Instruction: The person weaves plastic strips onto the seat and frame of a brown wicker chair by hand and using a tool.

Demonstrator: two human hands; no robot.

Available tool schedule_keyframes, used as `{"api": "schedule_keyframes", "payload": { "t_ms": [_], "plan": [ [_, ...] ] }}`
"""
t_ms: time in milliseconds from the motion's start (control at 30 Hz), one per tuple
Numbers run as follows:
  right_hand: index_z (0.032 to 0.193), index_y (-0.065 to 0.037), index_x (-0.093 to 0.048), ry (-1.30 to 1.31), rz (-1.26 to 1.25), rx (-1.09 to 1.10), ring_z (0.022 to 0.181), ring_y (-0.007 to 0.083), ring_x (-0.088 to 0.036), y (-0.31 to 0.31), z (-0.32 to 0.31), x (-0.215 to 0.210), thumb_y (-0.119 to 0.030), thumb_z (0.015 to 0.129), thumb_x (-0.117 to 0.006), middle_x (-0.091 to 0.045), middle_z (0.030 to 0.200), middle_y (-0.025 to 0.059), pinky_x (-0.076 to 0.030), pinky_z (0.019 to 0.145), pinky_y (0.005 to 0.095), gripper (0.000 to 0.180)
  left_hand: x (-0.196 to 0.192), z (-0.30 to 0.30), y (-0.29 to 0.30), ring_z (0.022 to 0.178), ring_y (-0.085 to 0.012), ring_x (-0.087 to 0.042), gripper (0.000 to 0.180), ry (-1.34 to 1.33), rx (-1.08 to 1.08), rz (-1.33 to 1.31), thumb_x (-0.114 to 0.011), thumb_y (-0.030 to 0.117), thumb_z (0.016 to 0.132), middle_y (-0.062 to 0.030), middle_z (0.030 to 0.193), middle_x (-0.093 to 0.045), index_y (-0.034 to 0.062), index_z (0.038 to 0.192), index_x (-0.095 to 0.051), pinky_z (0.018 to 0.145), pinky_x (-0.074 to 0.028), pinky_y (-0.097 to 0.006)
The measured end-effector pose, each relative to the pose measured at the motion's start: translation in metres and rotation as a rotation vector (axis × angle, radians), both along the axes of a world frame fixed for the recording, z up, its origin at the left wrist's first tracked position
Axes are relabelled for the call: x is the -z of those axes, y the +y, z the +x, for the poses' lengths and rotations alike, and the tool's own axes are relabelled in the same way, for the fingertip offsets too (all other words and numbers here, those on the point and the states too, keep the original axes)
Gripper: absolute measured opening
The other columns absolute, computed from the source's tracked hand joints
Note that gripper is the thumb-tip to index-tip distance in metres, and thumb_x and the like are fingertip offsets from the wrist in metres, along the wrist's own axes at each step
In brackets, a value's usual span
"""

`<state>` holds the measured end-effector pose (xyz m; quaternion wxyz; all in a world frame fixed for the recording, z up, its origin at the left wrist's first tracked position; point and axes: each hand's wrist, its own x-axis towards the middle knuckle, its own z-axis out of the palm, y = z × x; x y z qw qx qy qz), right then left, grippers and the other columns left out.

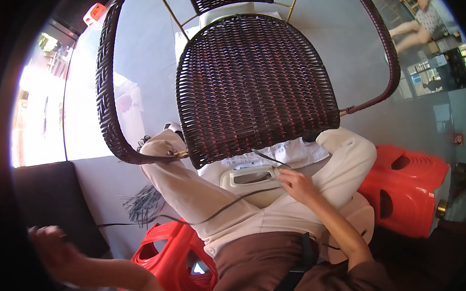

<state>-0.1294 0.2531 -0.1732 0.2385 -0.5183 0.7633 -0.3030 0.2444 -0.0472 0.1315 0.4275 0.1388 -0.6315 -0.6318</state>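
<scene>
A dark brown woven wicker chair (255,90) stands in front of me, its seat's front edge over my knees. One dark, flat weaving strip (226,206) comes off that edge, passes my right hand and runs across my lap to the left. My right hand (297,184) is closed, fingers pinched on the strip just below the seat edge. Far out at the lower left is my left hand (52,244), raised and blurred in shadow. Its fingers are too smeared to read, and the strip fades against the dark surface near it.
A pale stool with a handle slot (247,178) sits between my legs. Red plastic stools (406,190) are at the right, another red stool (175,256) at lower left. A bundle of dark strips (143,204) lies by my left leg. Another person (424,24) is at far right.
</scene>
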Motion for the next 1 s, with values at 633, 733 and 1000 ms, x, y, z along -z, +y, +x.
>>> {"api": "schedule_keyframes", "payload": {
  "t_ms": [633, 733, 1000],
  "plan": [
    [0.088, -0.002, -0.063, -1.364, -0.128, 0.51, 0.04, 0.0002, -0.035, -0.089, 0.012, -0.097, -0.012, 0.084, -0.063, -0.054, 0.062, -0.0001, -0.024, 0.037, 0.0162, 0.011, 0.217, -0.202, 0.189, 0.054, -0.0061, -0.05, 0.019, -0.577, 0.083, 0.803, -0.05, 0.014, 0.093, -0.0025, 0.075, -0.058, -0.0028, 0.099, -0.055, 0.051, -0.04, -0.018],
    [0.075, -0.003, -0.063, -1.201, -0.081, 0.51, 0.04, 0.0003, -0.036, -0.084, 0.009, -0.095, -0.012, 0.082, -0.066, -0.054, 0.057, -0.0006, -0.024, 0.036, 0.0166, 0.011, 0.224, -0.211, 0.18, 0.077, -0.0122, -0.059, 0.023, -0.56, 0.107, 0.489, -0.051, 0.011, 0.092, -0.0065, 0.079, -0.063, -0.0065, 0.107, -0.053, 0.068, -0.048, -0.024],
    [0.083, -0.002, -0.067, -1.127, -0.019, 0.446, 0.046, 0.0006, -0.04, -0.078, 0.015, -0.081, -0.01, 0.081, -0.066, -0.057, 0.061, -0.0004, -0.028, 0.04, 0.0159, 0.008, 0.211, -0.223, 0.148, 0.045, -0.0013, -0.039, 0.015, -0.614, 0.089, 0.762, -0.052, 0.011, 0.091, -0.0001, 0.059, -0.056, -0.0012, 0.091, -0.061, 0.04, -0.03, -0.016]
  ]
}}
